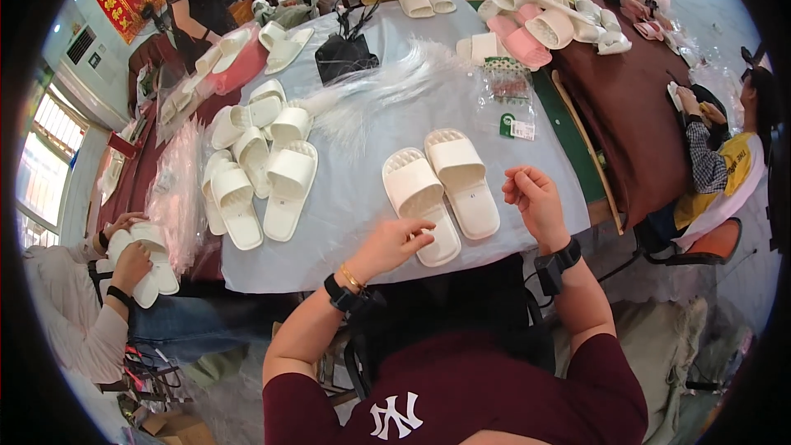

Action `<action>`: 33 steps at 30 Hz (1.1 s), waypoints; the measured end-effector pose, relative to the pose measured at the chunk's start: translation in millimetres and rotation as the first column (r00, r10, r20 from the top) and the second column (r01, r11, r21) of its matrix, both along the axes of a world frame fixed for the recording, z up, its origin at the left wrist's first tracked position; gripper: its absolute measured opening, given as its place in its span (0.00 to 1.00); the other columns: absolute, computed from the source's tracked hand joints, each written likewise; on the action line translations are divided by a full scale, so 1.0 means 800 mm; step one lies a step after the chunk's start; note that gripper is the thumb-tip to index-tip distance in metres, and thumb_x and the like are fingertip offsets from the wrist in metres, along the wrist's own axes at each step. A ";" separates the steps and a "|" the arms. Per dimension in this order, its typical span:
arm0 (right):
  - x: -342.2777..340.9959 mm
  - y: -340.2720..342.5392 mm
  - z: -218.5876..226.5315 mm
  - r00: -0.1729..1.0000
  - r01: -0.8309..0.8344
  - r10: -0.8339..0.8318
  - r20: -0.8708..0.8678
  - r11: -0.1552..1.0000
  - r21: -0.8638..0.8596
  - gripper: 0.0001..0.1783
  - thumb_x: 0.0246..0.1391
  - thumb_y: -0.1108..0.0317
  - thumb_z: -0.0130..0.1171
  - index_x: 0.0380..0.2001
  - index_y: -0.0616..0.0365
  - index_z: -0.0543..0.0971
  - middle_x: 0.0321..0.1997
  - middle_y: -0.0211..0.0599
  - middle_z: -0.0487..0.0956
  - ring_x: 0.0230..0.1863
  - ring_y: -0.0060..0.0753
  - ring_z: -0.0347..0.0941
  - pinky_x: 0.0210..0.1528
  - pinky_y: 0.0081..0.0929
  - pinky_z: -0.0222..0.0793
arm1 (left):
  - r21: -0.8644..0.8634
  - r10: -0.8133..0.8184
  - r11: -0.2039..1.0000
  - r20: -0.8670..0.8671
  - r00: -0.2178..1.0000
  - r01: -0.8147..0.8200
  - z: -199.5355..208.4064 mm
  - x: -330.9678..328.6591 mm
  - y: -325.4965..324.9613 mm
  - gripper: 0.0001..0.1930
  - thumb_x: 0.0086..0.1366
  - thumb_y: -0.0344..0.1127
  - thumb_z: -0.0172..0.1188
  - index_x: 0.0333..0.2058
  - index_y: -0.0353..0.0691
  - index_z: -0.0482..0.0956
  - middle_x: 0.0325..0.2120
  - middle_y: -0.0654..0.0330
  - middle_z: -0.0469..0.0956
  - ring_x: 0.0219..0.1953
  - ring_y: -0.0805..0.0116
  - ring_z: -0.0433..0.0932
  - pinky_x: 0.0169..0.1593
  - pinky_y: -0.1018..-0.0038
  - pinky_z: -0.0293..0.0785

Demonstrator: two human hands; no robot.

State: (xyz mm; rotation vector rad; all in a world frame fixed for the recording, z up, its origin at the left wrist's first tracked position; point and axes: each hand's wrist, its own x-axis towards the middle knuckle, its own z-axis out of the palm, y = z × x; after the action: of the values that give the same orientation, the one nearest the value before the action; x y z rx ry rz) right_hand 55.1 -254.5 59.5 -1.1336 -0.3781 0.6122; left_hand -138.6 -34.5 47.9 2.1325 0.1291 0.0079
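A pair of white slippers lies side by side before me, the left slipper [409, 191] slightly nearer than the right slipper [458, 166]. Over the left slipper's footbed hovers my left hand [397, 249], slightly blurred, its fingers curled toward the thumb. My right hand [535, 202] is raised just right of the right slipper, fingertips pinched together. Anything held in either pinch is too small to make out. Beyond the pair, a bundle of thin clear-white strands [404, 78] stretches over the pale table cover [346, 189].
Several white slippers [290, 185] are piled to the left, beside clear plastic bags [177, 189]. A black pouch [346, 56] and a printed clear packet [507, 99] lie farther back. White and pink slippers [523, 37] are heaped at the far right. Other people sit around the tables, some handling slippers.
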 end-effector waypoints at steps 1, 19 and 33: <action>0.000 -0.001 -0.003 1.000 -0.006 0.006 -0.023 1.000 0.007 0.11 0.63 0.68 0.50 0.40 0.63 0.77 0.30 0.34 0.79 0.28 0.21 0.73 0.35 0.19 0.69 | 0.051 0.026 0.998 0.026 0.999 -0.028 -0.008 -0.001 -0.003 0.17 0.64 0.39 0.59 0.49 0.37 0.76 0.21 0.58 0.76 0.25 0.71 0.74 0.32 0.73 0.72; 0.007 -0.012 -0.012 0.995 0.008 -0.006 -0.097 1.000 0.019 0.11 0.63 0.68 0.50 0.40 0.63 0.77 0.30 0.34 0.79 0.28 0.21 0.73 0.34 0.19 0.70 | 0.236 0.142 0.946 0.313 0.939 -0.221 -0.053 0.022 -0.024 0.11 0.63 0.39 0.58 0.41 0.40 0.77 0.18 0.52 0.74 0.21 0.57 0.75 0.27 0.66 0.69; 0.013 -0.016 0.000 0.994 0.037 -0.027 -0.102 0.994 0.100 0.11 0.63 0.68 0.50 0.40 0.62 0.78 0.30 0.33 0.79 0.28 0.21 0.73 0.34 0.17 0.70 | 0.083 0.162 0.982 0.110 0.981 -0.172 -0.011 0.029 -0.038 0.12 0.63 0.38 0.59 0.38 0.35 0.80 0.24 0.51 0.79 0.23 0.62 0.78 0.30 0.71 0.72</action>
State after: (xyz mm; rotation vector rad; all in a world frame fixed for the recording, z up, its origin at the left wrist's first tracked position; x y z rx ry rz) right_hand 65.3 -267.4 59.6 -1.0058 -0.3010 0.6126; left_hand -115.2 -64.6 39.1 2.2025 0.2515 0.2256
